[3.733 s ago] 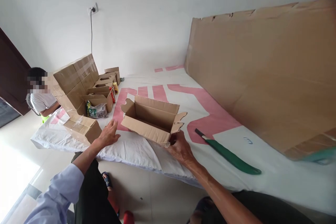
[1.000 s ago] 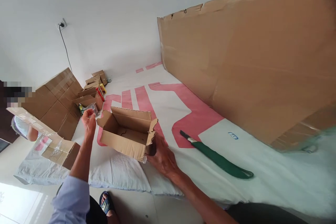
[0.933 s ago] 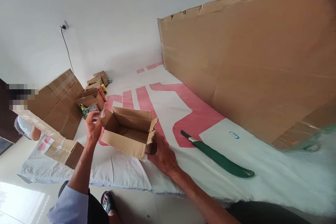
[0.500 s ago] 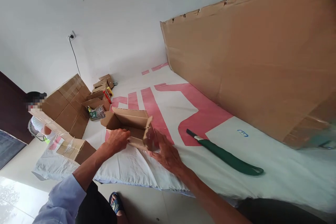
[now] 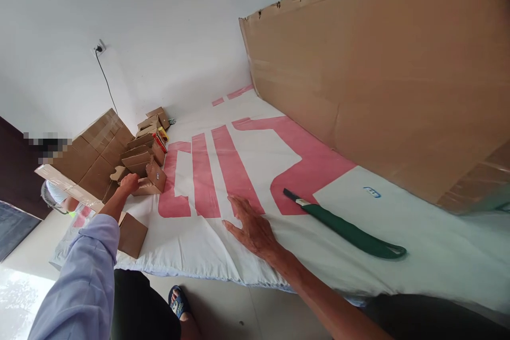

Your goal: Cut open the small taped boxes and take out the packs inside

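Observation:
Over at the left, my left hand point(image 5: 129, 184) is closed on the near wall of a small open cardboard box point(image 5: 156, 177). That box stands at the near end of a row of similar open cardboard boxes point(image 5: 149, 126) along the wall. My right hand point(image 5: 252, 227) rests low over the white and pink cloth point(image 5: 207, 226), palm down with fingers spread, holding nothing. To its right lies a long dark green tool point(image 5: 350, 234) with a narrow black tip, its kind unclear.
A large cardboard sheet point(image 5: 358, 85) stands upright on the right. At the left are a big carton point(image 5: 98, 151) and a small closed box point(image 5: 133, 235) near the cloth's front edge. Beyond the carton a person point(image 5: 58, 194) is partly visible. A black cord point(image 5: 107, 82) hangs from a wall socket.
My left hand has carried the small cardboard box left to the row's near end, covering the plastic packet there. My right hand has let go of the box and stays near the middle, fingers spread.

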Motion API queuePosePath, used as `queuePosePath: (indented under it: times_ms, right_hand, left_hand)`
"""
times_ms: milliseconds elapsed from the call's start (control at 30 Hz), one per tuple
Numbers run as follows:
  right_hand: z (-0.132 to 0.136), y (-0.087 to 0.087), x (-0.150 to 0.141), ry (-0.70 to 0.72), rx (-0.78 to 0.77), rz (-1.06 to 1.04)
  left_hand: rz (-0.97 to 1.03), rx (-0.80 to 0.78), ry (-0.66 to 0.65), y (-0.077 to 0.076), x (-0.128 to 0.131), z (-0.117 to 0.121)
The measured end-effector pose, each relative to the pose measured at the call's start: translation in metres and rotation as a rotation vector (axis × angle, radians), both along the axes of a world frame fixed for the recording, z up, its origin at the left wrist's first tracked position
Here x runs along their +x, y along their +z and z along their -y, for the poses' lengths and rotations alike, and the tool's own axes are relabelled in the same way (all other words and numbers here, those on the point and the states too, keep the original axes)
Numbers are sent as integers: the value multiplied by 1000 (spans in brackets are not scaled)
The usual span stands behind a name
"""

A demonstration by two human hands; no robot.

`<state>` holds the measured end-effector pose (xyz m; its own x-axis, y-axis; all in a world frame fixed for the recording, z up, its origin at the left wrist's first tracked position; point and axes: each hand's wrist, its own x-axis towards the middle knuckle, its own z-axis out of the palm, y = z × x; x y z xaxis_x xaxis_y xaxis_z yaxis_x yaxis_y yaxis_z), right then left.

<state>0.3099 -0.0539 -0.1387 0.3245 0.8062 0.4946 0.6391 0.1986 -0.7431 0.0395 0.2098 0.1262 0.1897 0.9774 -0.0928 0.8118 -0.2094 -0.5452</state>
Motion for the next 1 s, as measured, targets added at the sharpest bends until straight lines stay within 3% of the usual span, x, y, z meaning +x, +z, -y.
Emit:
queuePosePath:
  times_ms: [300,667,1000]
  right_hand:
    - [5,6,3,20,-14,8]
    - [2,8,1,-1,-39,-6]
    - [3,14,4,34,-58,-16]
  left_hand:
    - [31,67,73,-11,-15,-38]
    - [26,95,78,-8,-44,-28]
    - [56,108,75,-3,-34,-20]
